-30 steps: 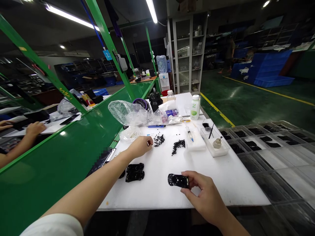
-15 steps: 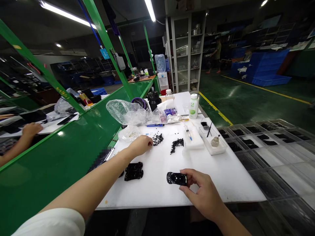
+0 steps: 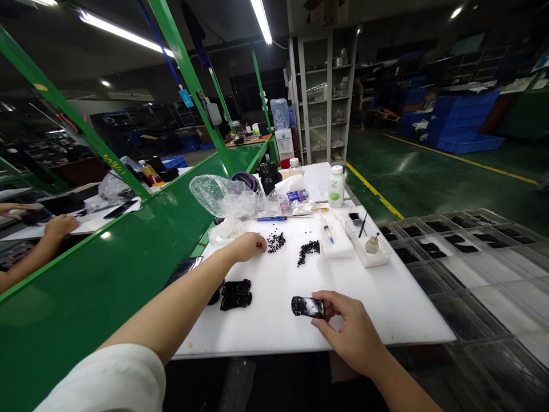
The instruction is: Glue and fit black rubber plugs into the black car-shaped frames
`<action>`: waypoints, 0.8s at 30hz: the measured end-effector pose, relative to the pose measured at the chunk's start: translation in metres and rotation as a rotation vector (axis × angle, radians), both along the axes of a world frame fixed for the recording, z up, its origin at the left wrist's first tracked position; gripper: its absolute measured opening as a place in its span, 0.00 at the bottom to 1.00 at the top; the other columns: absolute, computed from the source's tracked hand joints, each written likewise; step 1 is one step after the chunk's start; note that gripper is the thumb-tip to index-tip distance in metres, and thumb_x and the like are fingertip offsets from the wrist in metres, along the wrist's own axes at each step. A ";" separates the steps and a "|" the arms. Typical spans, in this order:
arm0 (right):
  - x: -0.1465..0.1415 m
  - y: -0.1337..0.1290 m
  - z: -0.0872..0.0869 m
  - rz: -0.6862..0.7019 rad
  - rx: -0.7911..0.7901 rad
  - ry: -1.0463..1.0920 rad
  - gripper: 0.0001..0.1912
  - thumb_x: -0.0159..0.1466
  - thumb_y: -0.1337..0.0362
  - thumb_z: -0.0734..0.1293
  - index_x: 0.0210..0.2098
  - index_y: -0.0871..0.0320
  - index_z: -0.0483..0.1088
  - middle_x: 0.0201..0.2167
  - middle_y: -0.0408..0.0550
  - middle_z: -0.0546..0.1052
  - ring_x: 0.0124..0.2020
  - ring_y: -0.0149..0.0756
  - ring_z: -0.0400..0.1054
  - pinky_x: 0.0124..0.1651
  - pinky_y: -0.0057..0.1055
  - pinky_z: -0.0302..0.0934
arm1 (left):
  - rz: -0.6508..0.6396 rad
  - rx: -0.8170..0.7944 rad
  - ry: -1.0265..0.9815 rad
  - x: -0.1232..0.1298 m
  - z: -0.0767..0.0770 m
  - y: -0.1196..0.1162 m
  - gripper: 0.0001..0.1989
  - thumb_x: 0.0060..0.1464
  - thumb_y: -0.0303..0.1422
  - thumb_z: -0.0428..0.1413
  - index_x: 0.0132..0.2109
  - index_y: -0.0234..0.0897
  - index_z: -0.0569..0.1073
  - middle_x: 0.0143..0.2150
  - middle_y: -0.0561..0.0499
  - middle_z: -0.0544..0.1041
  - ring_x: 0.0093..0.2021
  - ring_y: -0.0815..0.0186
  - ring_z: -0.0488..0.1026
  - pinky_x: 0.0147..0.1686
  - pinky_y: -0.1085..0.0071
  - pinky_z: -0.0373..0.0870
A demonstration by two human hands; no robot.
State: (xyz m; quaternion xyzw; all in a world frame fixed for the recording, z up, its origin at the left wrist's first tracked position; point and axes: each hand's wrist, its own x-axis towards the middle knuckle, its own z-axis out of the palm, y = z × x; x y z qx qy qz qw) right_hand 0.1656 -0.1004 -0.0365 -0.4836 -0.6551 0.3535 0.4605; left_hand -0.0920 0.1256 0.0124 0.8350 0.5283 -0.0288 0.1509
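Note:
Between the thumb and fingers of my right hand (image 3: 349, 329) is a glossy black car-shaped part (image 3: 307, 307), held by its right end above the white work surface (image 3: 274, 320). My left hand (image 3: 249, 246) reaches forward, its fingers closed together at the left edge of a scatter of tiny black pieces (image 3: 277, 241); anything between those fingertips is too small to make out. A second pile of black pieces (image 3: 307, 252) lies to the right. More black car-shaped parts (image 3: 235, 294) lie side by side near my left forearm.
A syringe (image 3: 327, 231) rests on a white foam block. Beside it stands a clear tray (image 3: 372, 260) with a small glass jar. Plastic bags, a blue pen (image 3: 271, 218) and a white bottle (image 3: 337, 187) are at the back. Compartment trays (image 3: 467, 280) stand at the right; another person's hands show left.
The black part in my right hand has tilted and now reflects light from its surface. My left hand stays by the small pieces. The whole view has shifted slightly.

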 end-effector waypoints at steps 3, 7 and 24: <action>-0.001 0.000 0.001 -0.002 0.009 -0.008 0.17 0.59 0.67 0.68 0.48 0.55 0.71 0.32 0.43 0.75 0.33 0.35 0.70 0.41 0.32 0.66 | 0.060 -0.017 0.008 -0.002 -0.005 -0.003 0.11 0.60 0.38 0.55 0.40 0.34 0.75 0.38 0.50 0.77 0.37 0.65 0.74 0.40 0.64 0.72; -0.002 -0.001 0.000 0.000 0.024 -0.012 0.17 0.59 0.67 0.67 0.48 0.56 0.70 0.31 0.43 0.74 0.32 0.35 0.70 0.40 0.32 0.66 | 0.124 0.006 0.018 -0.001 -0.011 -0.011 0.13 0.61 0.39 0.54 0.46 0.34 0.73 0.45 0.47 0.76 0.42 0.63 0.74 0.43 0.60 0.73; -0.002 -0.001 -0.005 0.011 0.101 -0.023 0.19 0.58 0.70 0.67 0.49 0.53 0.69 0.32 0.41 0.75 0.32 0.34 0.69 0.40 0.31 0.66 | 0.218 0.295 -0.033 0.037 0.001 -0.072 0.14 0.61 0.29 0.48 0.40 0.39 0.79 0.45 0.44 0.78 0.47 0.54 0.74 0.44 0.62 0.68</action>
